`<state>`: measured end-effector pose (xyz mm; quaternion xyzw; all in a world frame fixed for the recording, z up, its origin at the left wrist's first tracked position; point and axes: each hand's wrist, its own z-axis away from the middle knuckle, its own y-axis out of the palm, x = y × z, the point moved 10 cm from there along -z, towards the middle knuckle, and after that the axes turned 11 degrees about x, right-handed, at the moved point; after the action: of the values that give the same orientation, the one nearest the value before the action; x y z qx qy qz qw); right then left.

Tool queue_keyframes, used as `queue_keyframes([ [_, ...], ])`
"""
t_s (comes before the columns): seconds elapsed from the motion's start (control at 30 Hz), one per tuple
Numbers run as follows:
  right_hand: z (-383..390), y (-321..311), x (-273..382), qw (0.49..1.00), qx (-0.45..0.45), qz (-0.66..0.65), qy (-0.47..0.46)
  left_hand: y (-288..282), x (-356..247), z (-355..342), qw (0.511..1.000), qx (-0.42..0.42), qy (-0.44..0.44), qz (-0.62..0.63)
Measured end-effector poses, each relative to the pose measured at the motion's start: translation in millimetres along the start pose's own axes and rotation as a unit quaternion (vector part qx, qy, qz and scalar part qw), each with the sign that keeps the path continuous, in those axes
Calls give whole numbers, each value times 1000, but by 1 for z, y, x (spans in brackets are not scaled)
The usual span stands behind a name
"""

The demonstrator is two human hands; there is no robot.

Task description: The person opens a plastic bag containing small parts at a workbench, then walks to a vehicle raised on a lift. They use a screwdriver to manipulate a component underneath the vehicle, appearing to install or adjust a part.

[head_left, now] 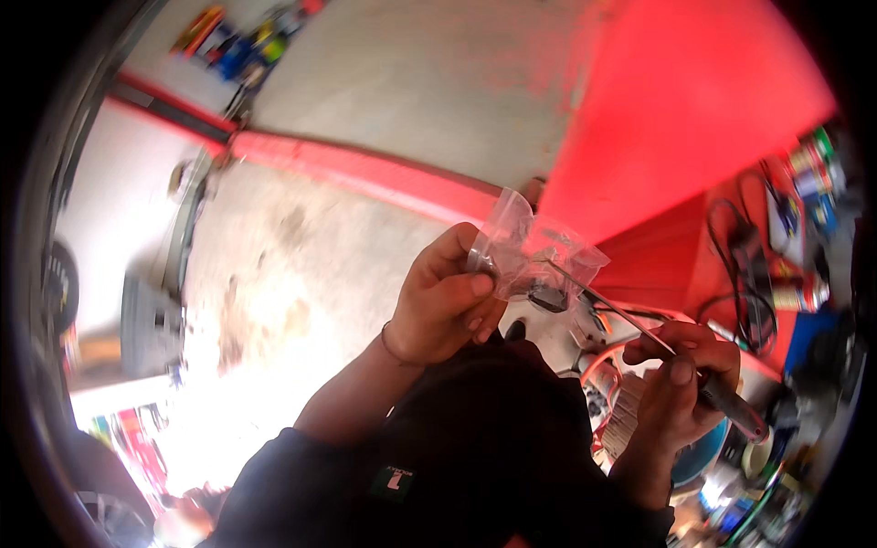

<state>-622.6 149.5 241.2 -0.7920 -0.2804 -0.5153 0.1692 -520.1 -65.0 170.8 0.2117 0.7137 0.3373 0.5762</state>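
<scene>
My left hand [448, 301] pinches a small clear plastic bag [516, 233] by its left side, with fingers curled behind it. My right hand [681, 384] is wrapped round the dark, red-tipped handle of a thin screwdriver [621, 318]. The long metal shaft reaches up and left to the bag, its tip at the plastic; whether it is inside or against it I cannot tell. A small dark shape shows at the bag's lower part, too unclear to name.
Red metal equipment [658, 110] and a red beam [356, 173] stand over the concrete floor [256, 228]. A black cable [758, 320], spray cans [795, 294] and clutter sit at the right. A grey plastic object [146, 333] and more clutter lie at the left.
</scene>
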Motion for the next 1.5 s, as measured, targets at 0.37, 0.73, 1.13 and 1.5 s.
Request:
queue_keyframes([
  [0.37, 18, 246, 41, 930, 336, -128, -71, -55, -137, 242, 952, -156, 255, -70],
  [0.73, 84, 491, 76, 837, 496, -212, -99, -122, -232, 455, 873, -306, 372, -80],
  [1.13, 135, 653, 71, 757, 549, -354, -10, -140, -273, 614, 725, -481, 468, -155],
  [1.5, 191, 821, 66, 575, 716, -378, -115, -187, -300, 621, 656, -523, 543, -12],
])
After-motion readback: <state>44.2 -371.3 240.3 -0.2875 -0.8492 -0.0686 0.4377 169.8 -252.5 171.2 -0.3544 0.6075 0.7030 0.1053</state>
